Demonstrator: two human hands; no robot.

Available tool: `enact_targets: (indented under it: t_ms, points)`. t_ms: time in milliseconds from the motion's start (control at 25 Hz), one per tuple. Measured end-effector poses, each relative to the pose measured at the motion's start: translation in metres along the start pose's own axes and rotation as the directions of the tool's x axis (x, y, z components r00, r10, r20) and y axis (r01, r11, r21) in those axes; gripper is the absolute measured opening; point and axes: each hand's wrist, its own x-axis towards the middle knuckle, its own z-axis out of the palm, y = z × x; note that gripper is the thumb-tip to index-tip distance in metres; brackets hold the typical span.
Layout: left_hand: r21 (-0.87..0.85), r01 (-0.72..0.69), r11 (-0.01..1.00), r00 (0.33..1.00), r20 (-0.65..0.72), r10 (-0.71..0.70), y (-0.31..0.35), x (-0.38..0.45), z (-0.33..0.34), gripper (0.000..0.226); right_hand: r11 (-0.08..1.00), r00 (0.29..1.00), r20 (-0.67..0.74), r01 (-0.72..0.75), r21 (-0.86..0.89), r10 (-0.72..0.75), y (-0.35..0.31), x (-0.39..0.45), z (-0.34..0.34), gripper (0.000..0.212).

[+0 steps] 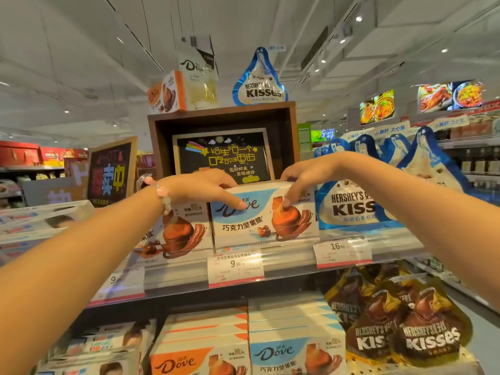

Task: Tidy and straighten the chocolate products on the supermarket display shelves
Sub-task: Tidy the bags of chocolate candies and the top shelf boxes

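Shelf [270, 269]: Dove box [263, 220] (both hands' grip)

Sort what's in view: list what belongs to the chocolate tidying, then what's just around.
Job: blue Dove box held by left hand and right hand; orange Dove box; blue Kisses bags; brown Kisses bags.

Around: chalkboard sign; price tags; food screens.
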Motion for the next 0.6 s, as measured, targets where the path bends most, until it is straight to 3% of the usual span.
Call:
enact_targets:
  t_ms: [120, 280, 440, 600]
  points:
    - [-0.106, -0.009, 0.994, 1.0, 0.016, 0.011, 0.0, -0.006, 0.001, 0.05, 0.998, 0.995, 0.094, -0.039, 0.041, 0.035, -0.008, -0.001, -0.004, 0.042]
    - [-0.123, -0.023, 0.992, 0.998, 0.056, 0.03, 0.0, -0.006, 0.0, 0.057, 0.998, 0.977, 0.214, -0.023, 0.053, 0.011, -0.019, -0.006, -0.009, 0.06]
    - [-0.194, -0.038, 0.98, 0.997, 0.056, 0.05, -0.004, -0.005, -0.001, 0.049, 0.992, 0.979, 0.204, -0.005, 0.124, -0.02, -0.019, -0.006, -0.008, 0.063]
    - [-0.228, -0.037, 0.973, 0.997, 0.058, 0.051, -0.006, -0.004, -0.002, 0.058, 0.993, 0.988, 0.15, 0.026, 0.115, -0.044, -0.017, -0.009, -0.007, 0.064]
